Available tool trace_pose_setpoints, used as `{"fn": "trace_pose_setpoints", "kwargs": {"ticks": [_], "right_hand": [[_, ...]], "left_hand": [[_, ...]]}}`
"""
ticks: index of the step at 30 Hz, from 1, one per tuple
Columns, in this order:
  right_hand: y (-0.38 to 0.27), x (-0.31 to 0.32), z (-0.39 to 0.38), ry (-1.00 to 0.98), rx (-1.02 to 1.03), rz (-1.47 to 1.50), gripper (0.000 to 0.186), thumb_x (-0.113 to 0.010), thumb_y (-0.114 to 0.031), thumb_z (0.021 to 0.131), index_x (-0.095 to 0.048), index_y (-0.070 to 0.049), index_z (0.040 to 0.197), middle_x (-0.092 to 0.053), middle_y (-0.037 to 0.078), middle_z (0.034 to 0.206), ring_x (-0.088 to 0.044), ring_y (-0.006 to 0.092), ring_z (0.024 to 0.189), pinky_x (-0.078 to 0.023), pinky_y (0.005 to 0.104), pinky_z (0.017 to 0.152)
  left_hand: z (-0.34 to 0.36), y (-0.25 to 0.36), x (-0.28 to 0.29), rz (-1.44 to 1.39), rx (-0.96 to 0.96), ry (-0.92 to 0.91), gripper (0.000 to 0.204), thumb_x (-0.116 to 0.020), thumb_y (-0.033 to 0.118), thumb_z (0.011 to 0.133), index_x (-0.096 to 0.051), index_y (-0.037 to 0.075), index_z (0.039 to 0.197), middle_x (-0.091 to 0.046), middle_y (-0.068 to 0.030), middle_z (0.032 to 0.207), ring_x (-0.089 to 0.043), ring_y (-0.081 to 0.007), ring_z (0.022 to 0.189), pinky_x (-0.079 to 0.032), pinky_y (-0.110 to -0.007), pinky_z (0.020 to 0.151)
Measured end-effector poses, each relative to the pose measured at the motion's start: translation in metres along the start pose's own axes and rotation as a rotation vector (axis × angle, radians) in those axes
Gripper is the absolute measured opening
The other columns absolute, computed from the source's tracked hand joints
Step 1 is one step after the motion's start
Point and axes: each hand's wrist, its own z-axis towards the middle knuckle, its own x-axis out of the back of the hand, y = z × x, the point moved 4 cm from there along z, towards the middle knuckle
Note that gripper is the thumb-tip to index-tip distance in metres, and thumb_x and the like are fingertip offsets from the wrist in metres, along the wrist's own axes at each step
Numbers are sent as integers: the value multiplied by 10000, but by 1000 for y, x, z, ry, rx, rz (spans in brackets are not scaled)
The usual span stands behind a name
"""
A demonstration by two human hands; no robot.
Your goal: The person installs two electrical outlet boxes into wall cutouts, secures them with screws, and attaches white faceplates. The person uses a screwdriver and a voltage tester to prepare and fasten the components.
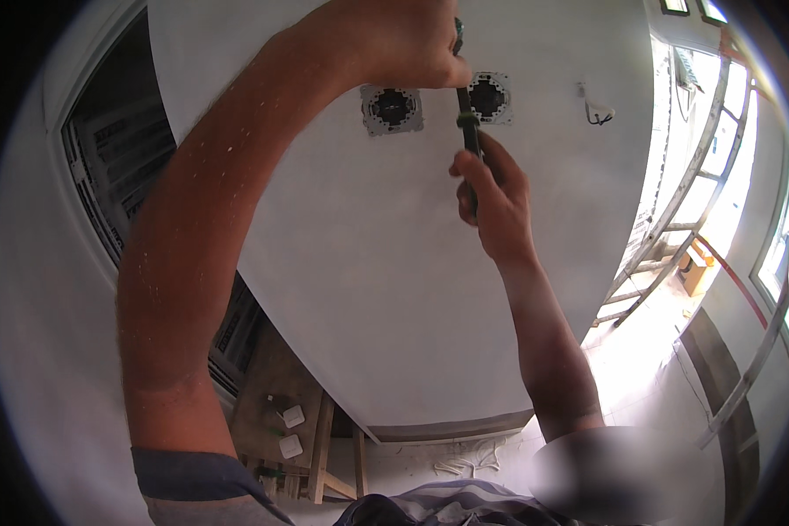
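- Right grip (495,197): forearm (543,324) raised, closed around a tool (468,140), nearly upright before the right socket (493,98).
- Left grip (416,44): arm (184,263) arched up, wrist bent right, at tool's far end; cannot tell whether holding.

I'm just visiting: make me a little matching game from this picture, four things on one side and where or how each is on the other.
Things:
1. Ladder
2. Right hand
3. Two white squares
4. Pair of wall fittings

Places and states:
A. Lying on the wooden table
B. Dark in the middle, on the white wall
C. Far right, against bright light
D. Closed around a dark tool

Pairs: 1-C, 2-D, 3-A, 4-B
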Motion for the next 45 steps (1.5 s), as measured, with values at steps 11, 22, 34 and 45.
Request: {"fn": "trace_pose_setpoints", "kwargs": {"ticks": [11,22,34,45], "right_hand": [[1,-21,12,87,-118,191,210,-625,-203,1017,-630,-30,1135,-556,33,824,-486,62,565,-325,227,449],[11,-19,14,163,-51,263,204,-651,-216,997,-641,-36,1091,-530,4,780,-444,55,519,-299,241,411],[3,-27,7,-123,-315,65,338,-599,-266,1012,-601,-68,1285,-558,25,811,-464,88,544,-323,245,443],[5,-27,9,-113,-331,39,341,-575,-270,1021,-583,-92,1312,-563,24,803,-460,81,539,-321,244,432]], "left_hand": [[1,10,1,48,-48,-24,249,-767,147,768,-678,-27,613,-652,-153,562,-572,-194,468,-487,-386,522],[-2,9,4,22,-74,-54,242,-764,156,803,-709,-28,657,-691,-175,619,-640,-219,520,-527,-396,567],[-2,11,7,33,-13,-101,234,-768,138,823,-702,-23,666,-687,-155,620,-627,-215,520,-520,-393,566],[-2,4,2,-21,-72,-61,225,-761,135,809,-694,-12,652,-674,-158,606,-597,-214,498,-499,-402,551]]}}
